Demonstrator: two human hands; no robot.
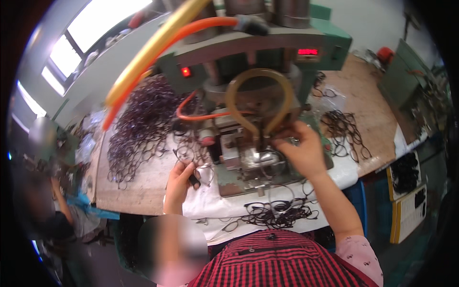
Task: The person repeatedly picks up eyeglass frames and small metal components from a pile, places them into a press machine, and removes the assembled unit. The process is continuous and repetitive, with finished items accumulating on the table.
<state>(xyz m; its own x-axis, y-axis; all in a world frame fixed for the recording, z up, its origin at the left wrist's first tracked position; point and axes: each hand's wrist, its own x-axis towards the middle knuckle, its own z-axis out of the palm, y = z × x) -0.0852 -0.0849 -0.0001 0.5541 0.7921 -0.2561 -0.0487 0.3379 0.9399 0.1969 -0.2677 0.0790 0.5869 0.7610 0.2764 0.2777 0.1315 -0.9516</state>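
Observation:
My left hand (178, 183) is closed on an eyeglass frame (205, 174) at the left front of a green press machine (337, 45). One rim of that frame stands out past my fingertips. My right hand (305, 152) reaches in from the right, its fingers bent together beside the metal fixture (260, 157) under the press head. Whatever its fingertips grip is too small and blurred to name. A yellowish looped tube (229, 98) hangs above the fixture. On the white cloth (196, 206) before the machine lies a pile of dark eyeglass frames (275, 213).
A large heap of dark purple eyeglass frames (141, 122) covers the table's left side. More dark frames (342, 131) lie to the right on the wooden tabletop (370, 103). Orange hoses (203, 23) cross overhead. Another person's arm (61, 201) shows at far left. Yellow-edged trays (406, 215) stand lower right.

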